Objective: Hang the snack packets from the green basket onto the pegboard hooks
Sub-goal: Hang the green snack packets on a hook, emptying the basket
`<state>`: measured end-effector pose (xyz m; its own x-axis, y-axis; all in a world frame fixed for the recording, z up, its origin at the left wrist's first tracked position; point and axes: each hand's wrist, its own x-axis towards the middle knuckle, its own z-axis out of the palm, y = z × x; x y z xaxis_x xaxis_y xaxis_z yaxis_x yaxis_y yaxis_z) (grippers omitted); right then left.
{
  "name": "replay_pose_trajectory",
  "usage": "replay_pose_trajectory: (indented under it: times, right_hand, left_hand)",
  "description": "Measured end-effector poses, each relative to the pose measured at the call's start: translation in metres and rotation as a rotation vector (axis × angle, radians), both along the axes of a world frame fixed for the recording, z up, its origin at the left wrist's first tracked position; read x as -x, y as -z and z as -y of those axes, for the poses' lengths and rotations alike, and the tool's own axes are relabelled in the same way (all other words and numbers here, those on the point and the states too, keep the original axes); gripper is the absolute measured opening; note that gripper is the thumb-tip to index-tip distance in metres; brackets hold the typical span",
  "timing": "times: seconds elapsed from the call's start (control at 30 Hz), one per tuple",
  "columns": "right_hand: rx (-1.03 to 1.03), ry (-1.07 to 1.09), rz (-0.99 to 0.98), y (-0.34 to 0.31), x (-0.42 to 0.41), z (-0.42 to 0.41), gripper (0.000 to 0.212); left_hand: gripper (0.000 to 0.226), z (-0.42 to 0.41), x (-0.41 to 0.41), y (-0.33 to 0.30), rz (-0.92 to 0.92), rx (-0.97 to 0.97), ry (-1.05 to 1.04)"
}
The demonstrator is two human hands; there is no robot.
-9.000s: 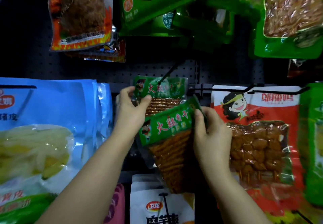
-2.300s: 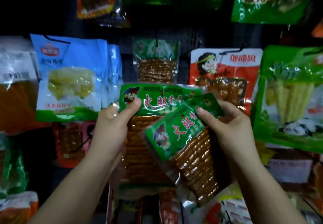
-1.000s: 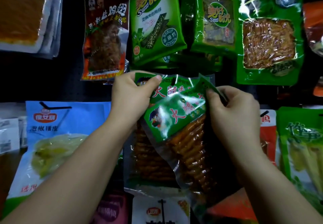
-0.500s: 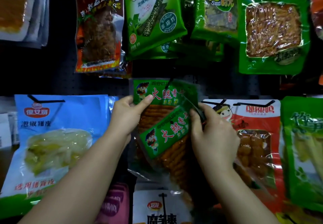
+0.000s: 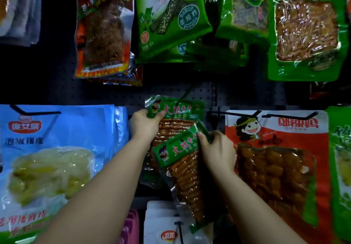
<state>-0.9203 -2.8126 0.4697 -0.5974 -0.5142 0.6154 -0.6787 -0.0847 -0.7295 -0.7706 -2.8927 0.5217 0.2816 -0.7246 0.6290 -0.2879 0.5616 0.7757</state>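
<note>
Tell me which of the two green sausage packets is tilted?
The front packet, gripped by the right hand, slants sideways. The back packet, held by the left hand, sits straight.

Single head view, close, facing pegboard head-on; forearms enter from bottom.

Dim overall, pegboard reading near-black. Light is coming from the viewer's side: glare streaks are showing on the glossy green packets top right and the blue packet at left. Wide-angle lens is bending the frame edges. Corners are smearing soft; centre text is staying legible.
</note>
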Motion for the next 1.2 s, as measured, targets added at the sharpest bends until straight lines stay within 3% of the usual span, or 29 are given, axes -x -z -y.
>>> replay_pose_trajectory:
  times: [0.07, 0.23, 0.4, 0.47, 0.53, 0.67, 0.77, 0.9, 1.0, 1.2]
  right_hand:
    - [0.000, -0.017, -0.028, 0.007, 0.002, 0.000, 0.037]
    - [0.056, -0.090, -0.049, 0.022, 0.006, -0.012, 0.028]
    - [0.253, -0.190, -0.053, 0.025, 0.000, -0.037, 0.020]
    - [0.361, -0.201, -0.034, 0.024, -0.005, -0.048, 0.021]
    - [0.459, -0.205, -0.011, 0.021, -0.009, -0.058, 0.020]
    - [0.613, -0.208, 0.051, 0.013, -0.017, -0.072, 0.016]
    - [0.670, -0.274, 0.130, 0.005, -0.024, -0.079, 0.016]
    - [0.683, -0.457, 0.141, -0.008, -0.028, -0.096, 0.018]
    - [0.705, -0.567, 0.057, -0.020, -0.031, -0.111, 0.010]
    - [0.771, -0.527, -0.078, -0.047, -0.036, -0.128, 0.010]
  left_hand:
    - [0.052, 0.004, 0.003, 0.001, 0.018, -0.022, -0.031]
    - [0.059, 0.005, 0.001, 0.004, -0.008, -0.055, -0.021]
    - [0.057, -0.018, -0.015, 0.019, -0.062, 0.044, 0.085]
    - [0.046, -0.033, -0.022, 0.025, -0.037, 0.087, 0.103]
    - [0.031, -0.053, -0.028, 0.029, -0.037, 0.078, 0.251]
    - [0.053, -0.100, -0.031, 0.033, -0.017, 0.054, 0.526]
    - [0.032, -0.116, -0.027, 0.031, -0.055, 0.097, 0.679]
    - [0.011, -0.129, -0.027, 0.017, -0.178, 0.244, 0.631]
    - [0.010, -0.139, -0.031, 0.009, -0.193, 0.359, 0.589]
    - [0.007, -0.157, -0.036, -0.014, -0.210, 0.490, 0.612]
